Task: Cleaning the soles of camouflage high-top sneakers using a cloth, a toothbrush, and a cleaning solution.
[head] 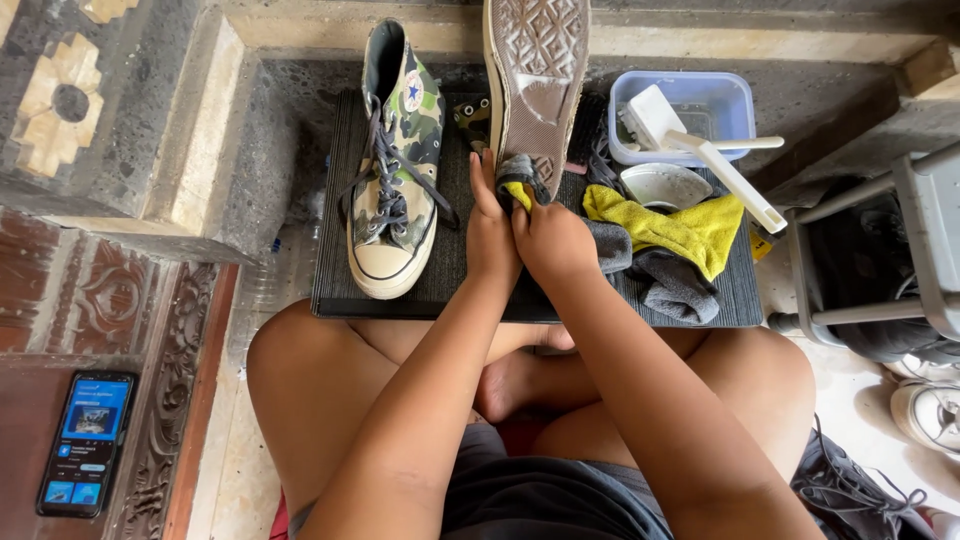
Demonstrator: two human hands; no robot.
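Upper centre of frame: left hand (490,235) is bracing the upturned shoe (535,85), right hand (553,240) is clamping the cloth (520,180) against its heel — the shoe is risking tipping sideways under pressure.

PLACE: a home's floor-level porch or entry step used as a shoe-cleaning spot | SIGNS: carved stone ledge (60,100), carved wooden panel (150,400), dark mat (460,270) on the floor, plastic tub (690,105) with brushes, more shoes (925,410) beside a grey stool (900,250) (person sits cross-legged)
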